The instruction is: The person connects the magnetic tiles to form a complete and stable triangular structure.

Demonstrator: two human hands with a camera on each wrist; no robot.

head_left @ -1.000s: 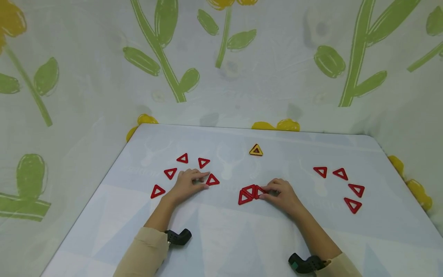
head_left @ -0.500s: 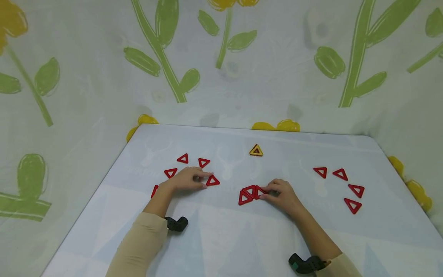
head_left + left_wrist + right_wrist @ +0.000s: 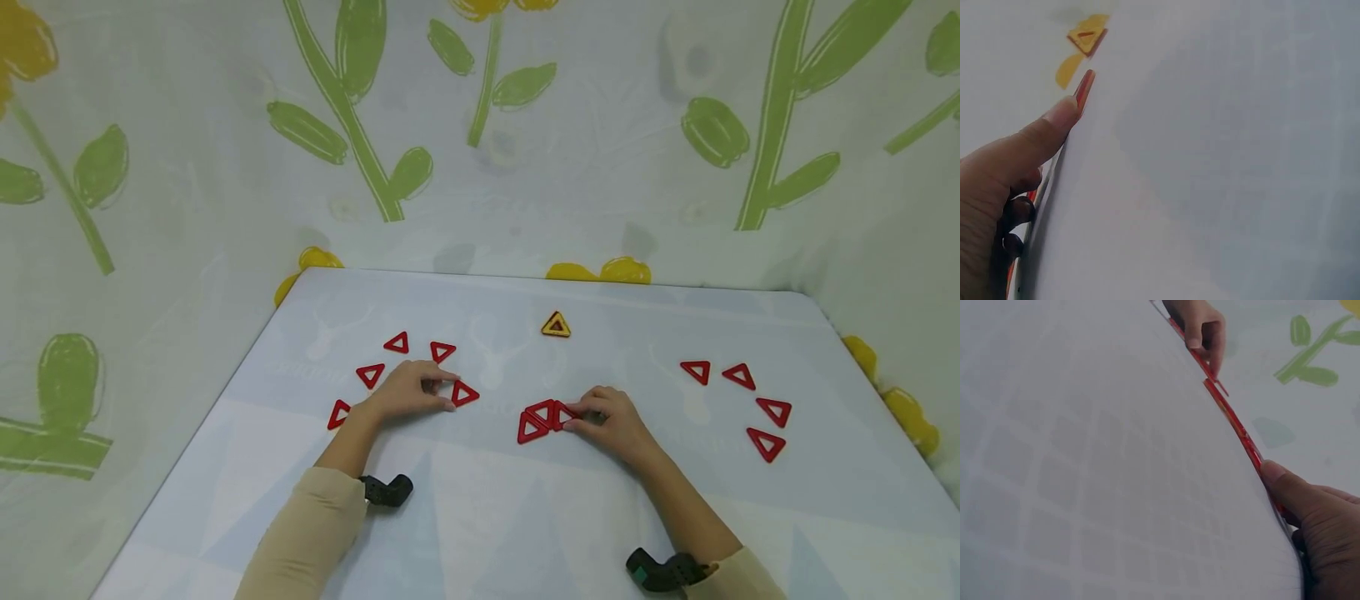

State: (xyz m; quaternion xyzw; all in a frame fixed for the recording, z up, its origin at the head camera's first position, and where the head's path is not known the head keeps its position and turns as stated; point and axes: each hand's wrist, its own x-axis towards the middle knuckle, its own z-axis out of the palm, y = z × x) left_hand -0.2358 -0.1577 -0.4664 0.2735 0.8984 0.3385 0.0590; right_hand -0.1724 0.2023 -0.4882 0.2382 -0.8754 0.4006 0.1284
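Note:
My left hand pinches a red triangular tile frame at its left side, between thumb and forefinger. In the left wrist view the thumb lies along the edge of this tile, seen nearly edge-on. To its right, my right hand pinches another red triangular tile. That tile sits against two more red triangles, and the three form a flat fan. The right wrist view shows the fan edge-on as a red strip, with the left hand beyond it.
Several loose red triangles lie around the left hand's far side. Several more lie at the right of the table. A yellow triangle with dark red edging lies near the far edge. Flower-print cloth rises behind.
The red triangle at my left hand has turned, its point now facing right rather than up. My left hand shifted slightly with it. The right hand and the fan stay in place.

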